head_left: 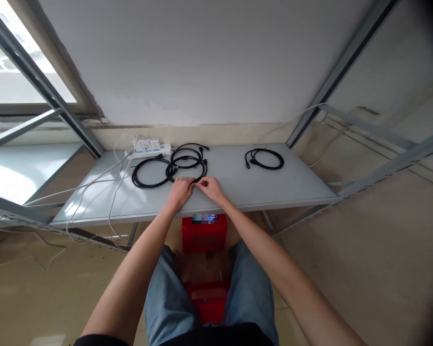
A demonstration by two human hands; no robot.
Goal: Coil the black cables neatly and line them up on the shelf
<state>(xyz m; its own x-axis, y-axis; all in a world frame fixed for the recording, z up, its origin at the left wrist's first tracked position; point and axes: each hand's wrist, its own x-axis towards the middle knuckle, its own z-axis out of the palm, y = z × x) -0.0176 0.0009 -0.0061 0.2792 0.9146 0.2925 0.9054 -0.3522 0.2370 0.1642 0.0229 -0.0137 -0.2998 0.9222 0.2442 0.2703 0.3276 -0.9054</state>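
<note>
A looped black cable (206, 169) with a plug lies near the front middle of the grey shelf. My left hand (181, 193) is closed on the near edge of this loop. Just to its right, my right hand (212, 189) is closed in a pinch, with thumb and forefinger meeting at the same edge of the loop. Whatever is between those fingertips is too small to make out. Another coiled black cable (136, 179) rests to the left, and a third coil (187, 144) lies behind, overlapping the front loop.
Apart from these, a coiled black cable (274, 167) lies on the right of the shelf (234, 192). A white power strip (144, 152) stands at the back left, with white cords (88, 185) trailing over the front edge. Metal posts (319, 113) frame the shelf; a red box (204, 236) sits below.
</note>
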